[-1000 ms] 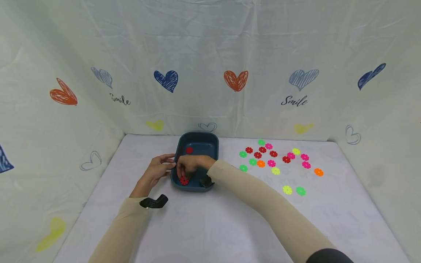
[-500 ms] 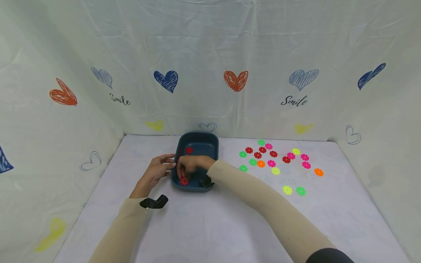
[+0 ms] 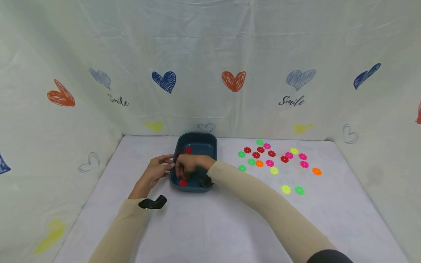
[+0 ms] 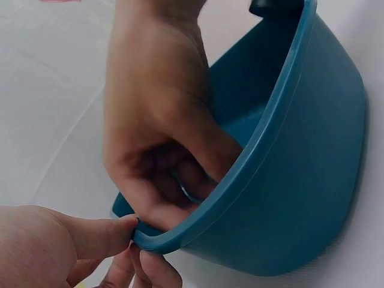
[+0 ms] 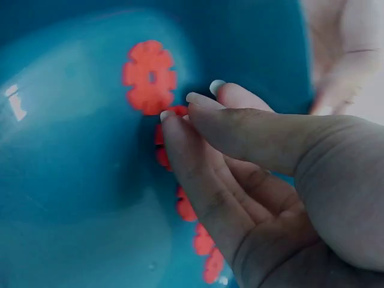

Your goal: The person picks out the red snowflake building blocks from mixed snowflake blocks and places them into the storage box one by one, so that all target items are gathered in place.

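Observation:
A dark teal plastic bin (image 3: 210,146) stands toward the back left of the table. My left hand (image 3: 157,171) grips its left rim; in the left wrist view the thumb lies over the rim and fingers lie beneath. My right hand (image 3: 189,165) reaches down inside the bin. Its thumb and index finger pinch at a red flower-shaped disc (image 5: 161,147), mostly hidden behind the fingertips. Beside them another red disc (image 5: 150,78) lies flat on the bin floor. Several more red discs (image 5: 186,205) run in a row below, partly covered by the hand.
Several loose flower-shaped discs in green, pink, dark red, orange and yellow lie on the table to the right, among them an orange disc (image 3: 317,171) and a green disc (image 3: 299,190). A white curtain (image 3: 197,44) printed with hearts stands behind the white table (image 3: 210,226).
The head view has shifted slightly. Both hands keep nearly the same places at the bin, and the front red disc sits a touch nearer the bin's front wall.

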`<state>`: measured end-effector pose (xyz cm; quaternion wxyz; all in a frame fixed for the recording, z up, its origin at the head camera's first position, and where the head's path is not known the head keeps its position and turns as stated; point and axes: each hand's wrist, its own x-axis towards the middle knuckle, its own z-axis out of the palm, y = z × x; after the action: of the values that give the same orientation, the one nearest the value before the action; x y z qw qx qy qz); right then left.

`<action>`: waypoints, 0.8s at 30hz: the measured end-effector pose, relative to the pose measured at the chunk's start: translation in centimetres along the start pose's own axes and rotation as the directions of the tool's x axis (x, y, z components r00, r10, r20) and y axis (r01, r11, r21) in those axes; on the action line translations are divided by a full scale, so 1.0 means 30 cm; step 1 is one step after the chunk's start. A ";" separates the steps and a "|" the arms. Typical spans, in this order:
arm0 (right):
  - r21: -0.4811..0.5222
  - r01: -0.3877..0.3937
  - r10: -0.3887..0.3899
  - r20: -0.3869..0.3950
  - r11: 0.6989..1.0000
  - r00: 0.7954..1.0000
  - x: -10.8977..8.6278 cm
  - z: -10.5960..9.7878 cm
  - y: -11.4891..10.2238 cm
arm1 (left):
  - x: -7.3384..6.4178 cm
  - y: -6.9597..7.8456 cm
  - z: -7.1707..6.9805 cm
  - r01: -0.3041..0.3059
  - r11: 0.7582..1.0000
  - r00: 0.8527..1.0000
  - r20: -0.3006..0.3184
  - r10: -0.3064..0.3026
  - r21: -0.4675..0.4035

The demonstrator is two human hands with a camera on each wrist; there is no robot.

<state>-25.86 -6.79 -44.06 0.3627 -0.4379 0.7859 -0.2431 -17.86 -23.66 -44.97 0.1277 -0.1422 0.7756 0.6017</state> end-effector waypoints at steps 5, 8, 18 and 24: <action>0.023 0.033 -0.032 -0.048 0.999 0.998 -0.066 -0.035 -0.013 | 0.001 -0.003 0.002 -0.013 1.000 1.000 0.012 0.013 0.019; 0.043 0.051 -0.047 -0.092 0.998 0.995 -0.118 -0.061 -0.020 | 0.001 -0.001 0.000 -0.019 0.999 1.000 0.023 0.018 0.032; 0.153 0.002 0.037 -0.255 0.988 0.966 -0.323 -0.099 0.035 | -0.001 0.003 -0.004 -0.008 0.998 1.000 0.021 0.007 0.055; 0.230 -0.081 0.159 -0.344 0.970 0.925 -0.451 -0.090 0.093 | -0.004 0.004 -0.001 -0.017 0.998 0.999 0.036 0.015 0.055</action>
<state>-24.61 6.47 -39.51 0.2713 -0.2956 0.8341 -0.3785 -17.80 -23.67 -44.82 0.1407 -0.1216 0.7906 0.5834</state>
